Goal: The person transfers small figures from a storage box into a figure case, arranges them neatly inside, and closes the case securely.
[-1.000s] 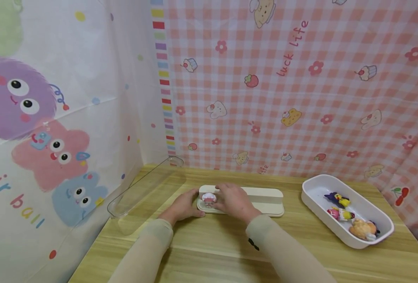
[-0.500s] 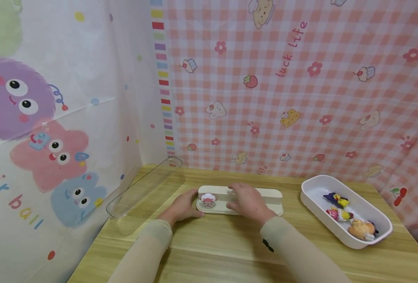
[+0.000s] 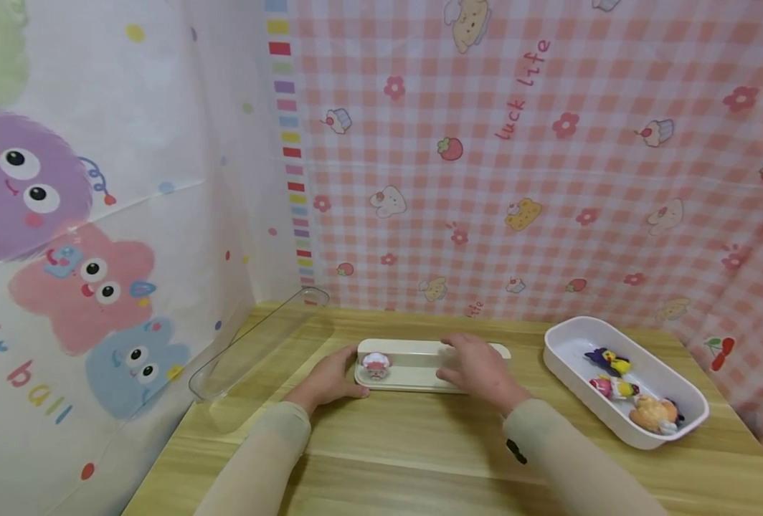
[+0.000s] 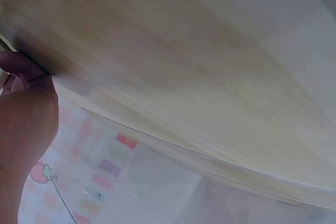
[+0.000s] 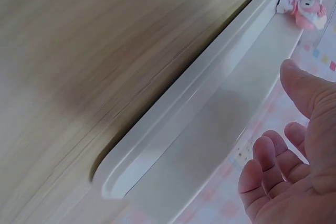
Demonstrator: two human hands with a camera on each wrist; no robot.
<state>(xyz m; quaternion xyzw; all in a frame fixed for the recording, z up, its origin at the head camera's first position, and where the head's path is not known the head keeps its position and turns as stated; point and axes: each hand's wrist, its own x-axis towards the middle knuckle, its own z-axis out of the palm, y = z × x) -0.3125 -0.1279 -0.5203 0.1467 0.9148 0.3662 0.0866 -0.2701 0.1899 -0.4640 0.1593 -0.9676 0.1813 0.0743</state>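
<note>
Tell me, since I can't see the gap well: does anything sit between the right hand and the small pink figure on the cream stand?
Nothing visible: only bare cream stand lies between the right hand and the pink figure.

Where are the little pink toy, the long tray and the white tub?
little pink toy (image 3: 376, 365), head view, its middle.
long tray (image 3: 414, 356), head view, bare inside.
white tub (image 3: 565, 376), head view, near rim.

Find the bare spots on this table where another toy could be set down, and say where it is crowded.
Free: the wooden table in front of the flat white base, and the base's middle between the small pink figure and the right hand. Crowded: the white tray, where three toys fill its near end.
</note>
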